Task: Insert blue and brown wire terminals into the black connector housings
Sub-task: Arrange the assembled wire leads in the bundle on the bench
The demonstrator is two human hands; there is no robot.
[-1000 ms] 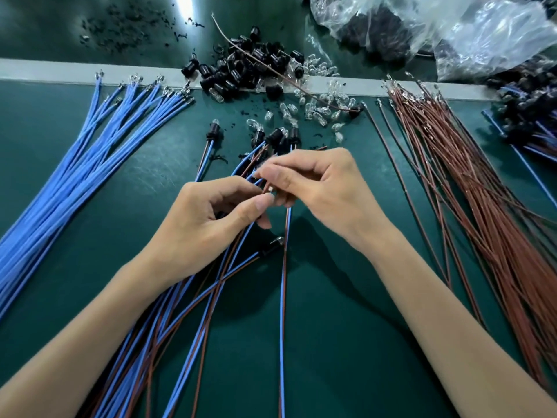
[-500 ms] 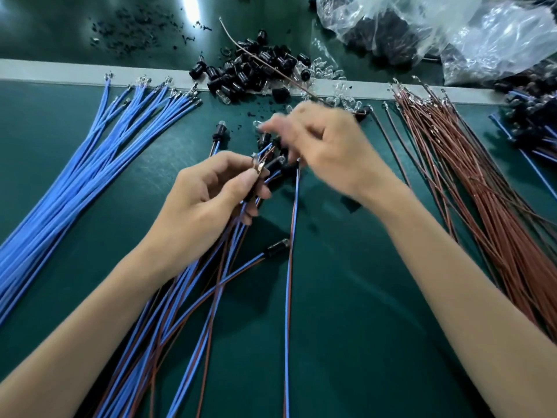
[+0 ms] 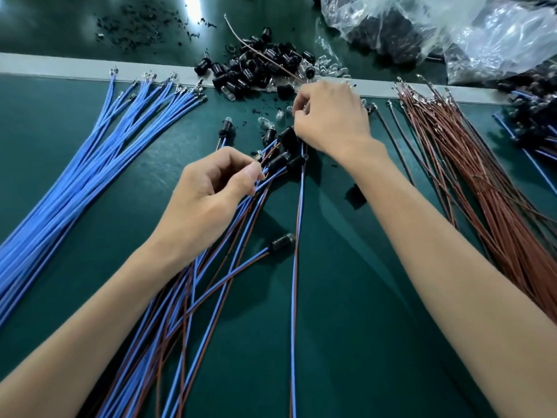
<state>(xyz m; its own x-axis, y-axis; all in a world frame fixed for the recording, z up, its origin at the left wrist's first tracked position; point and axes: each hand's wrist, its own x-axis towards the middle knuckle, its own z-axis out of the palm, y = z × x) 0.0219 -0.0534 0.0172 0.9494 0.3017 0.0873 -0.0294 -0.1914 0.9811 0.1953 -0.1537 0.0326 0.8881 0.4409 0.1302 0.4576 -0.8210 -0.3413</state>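
My left hand [image 3: 211, 191] pinches the terminal ends of a blue and brown wire pair at its fingertips, above a spread of assembled wire pairs [image 3: 193, 297] that end in black housings [image 3: 281, 158]. My right hand [image 3: 328, 116] reaches over the small clear bulbs [image 3: 271, 122] scattered below the pile of loose black connector housings [image 3: 253, 70], its fingers curled; what they hold is hidden. A single blue-brown pair [image 3: 297, 267] lies straight down the mat below that hand.
Loose blue wires [image 3: 90, 164] fan out at the left, loose brown wires [image 3: 482, 182] at the right. Clear plastic bags [image 3: 452, 34] of parts lie at the back right. A grey strip [image 3: 60, 67] crosses the green mat. More assembled pieces [image 3: 536, 122] sit at the far right.
My right hand has let go of the straight wire pair and moved up and away toward the bulbs and housings. My left hand has shifted slightly forward, still pinching its wires.
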